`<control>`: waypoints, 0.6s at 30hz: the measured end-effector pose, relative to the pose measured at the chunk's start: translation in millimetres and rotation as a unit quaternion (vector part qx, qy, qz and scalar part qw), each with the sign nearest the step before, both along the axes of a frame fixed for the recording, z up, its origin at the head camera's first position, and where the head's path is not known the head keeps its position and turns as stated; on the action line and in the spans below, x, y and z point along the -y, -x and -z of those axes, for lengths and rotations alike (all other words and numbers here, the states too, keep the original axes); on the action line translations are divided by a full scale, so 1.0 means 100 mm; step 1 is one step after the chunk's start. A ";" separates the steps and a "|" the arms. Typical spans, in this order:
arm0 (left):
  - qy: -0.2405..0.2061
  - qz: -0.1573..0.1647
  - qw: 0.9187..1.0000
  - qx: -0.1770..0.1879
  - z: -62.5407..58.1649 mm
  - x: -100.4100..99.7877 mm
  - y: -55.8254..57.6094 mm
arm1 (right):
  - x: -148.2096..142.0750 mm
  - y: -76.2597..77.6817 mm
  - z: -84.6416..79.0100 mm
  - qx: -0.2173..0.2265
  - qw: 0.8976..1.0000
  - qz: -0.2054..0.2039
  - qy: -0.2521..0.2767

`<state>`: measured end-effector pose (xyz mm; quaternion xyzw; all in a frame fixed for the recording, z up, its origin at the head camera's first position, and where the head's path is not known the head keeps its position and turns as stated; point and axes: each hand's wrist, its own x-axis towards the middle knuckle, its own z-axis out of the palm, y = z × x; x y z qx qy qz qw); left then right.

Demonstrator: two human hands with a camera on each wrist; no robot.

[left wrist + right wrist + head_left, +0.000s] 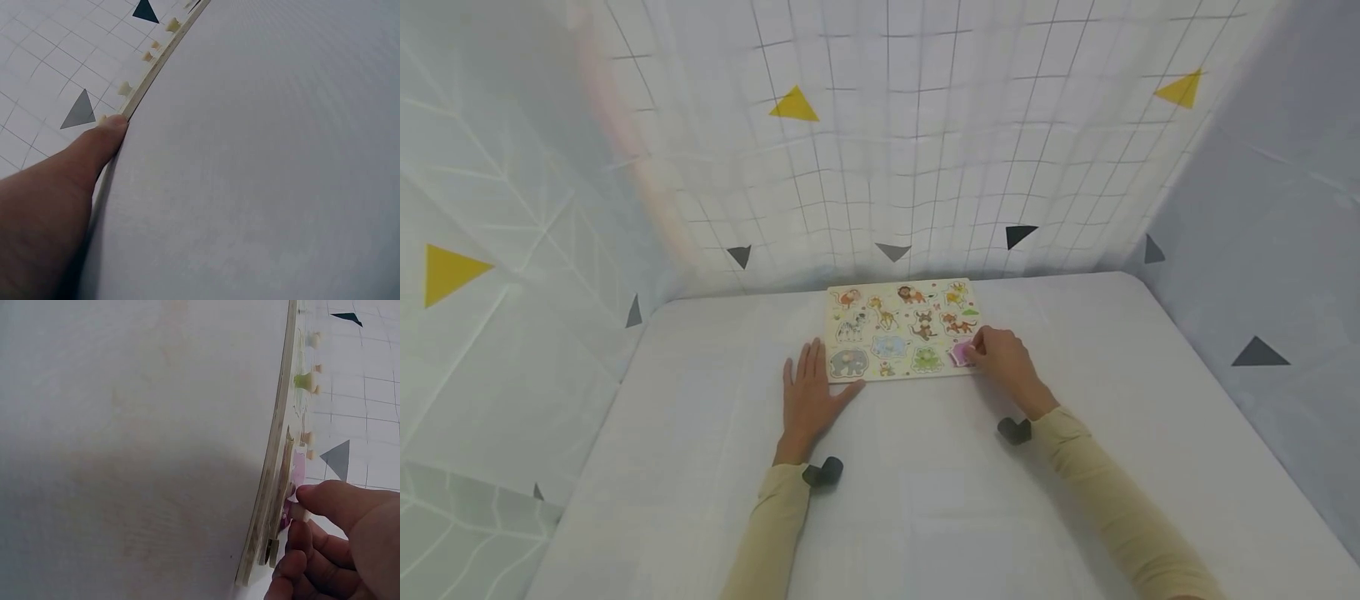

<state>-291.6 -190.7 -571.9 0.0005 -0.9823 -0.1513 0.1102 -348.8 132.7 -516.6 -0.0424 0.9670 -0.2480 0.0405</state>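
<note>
A wooden peg puzzle board [877, 289] with animal pieces lies flat near the back of the white table. My left hand [808, 404] rests at its left front corner, fingers spread along the left side and thumb [112, 125] against the front edge. At the board's front right corner, my right hand [1011, 367] pinches a pink-purple puzzle piece [959, 355] by its small pale knob [300, 512], between thumb and fingers. In the right wrist view that piece stands a little proud of the board's surface, its outer end partly behind the fingers.
Other knobbed pieces sit in the board, among them an elephant [848, 363], a zebra [851, 327], a green frog [927, 359] and a lion [913, 294]. White cloth walls with grid lines and triangles rise behind and beside the table [925, 483].
</note>
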 end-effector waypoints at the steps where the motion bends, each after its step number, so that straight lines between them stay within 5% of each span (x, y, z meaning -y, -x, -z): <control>1: 0.000 -0.001 1.000 -0.001 0.00 0.00 0.00 | 0.00 0.00 0.01 0.000 1.000 -0.001 -0.001; 18: -0.003 -0.004 1.000 0.003 -0.03 -0.01 -0.01 | 0.03 -0.04 0.05 0.000 1.000 -0.014 0.021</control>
